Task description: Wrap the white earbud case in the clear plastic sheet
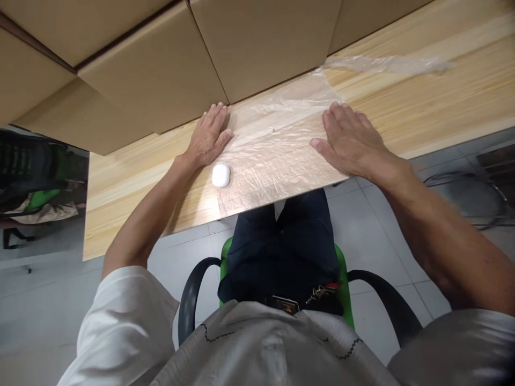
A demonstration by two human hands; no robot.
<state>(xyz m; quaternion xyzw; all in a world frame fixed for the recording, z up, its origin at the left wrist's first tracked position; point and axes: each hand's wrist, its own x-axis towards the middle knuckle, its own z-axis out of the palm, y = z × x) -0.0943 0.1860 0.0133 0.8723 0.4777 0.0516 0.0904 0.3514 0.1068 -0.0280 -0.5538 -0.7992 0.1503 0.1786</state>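
A thin clear plastic sheet [273, 155] lies spread over the wooden table top, wrinkled and shiny. My left hand [209, 136] rests flat at its left edge, fingers stretched toward the cardboard boxes. On the right side of the sheet, my right hand [350, 136] lies flat with its thumb apart from the fingers. A small white case with rounded corners [221, 176] sits just below my left hand, at the sheet's left margin. Neither hand is closed around anything.
Large cardboard boxes [265, 43] stand along the table's far side. A crumpled strip of clear plastic [394, 64] lies at the back right of the wooden table [442, 107]. I sit at its front edge on a green chair with black armrests [201, 289].
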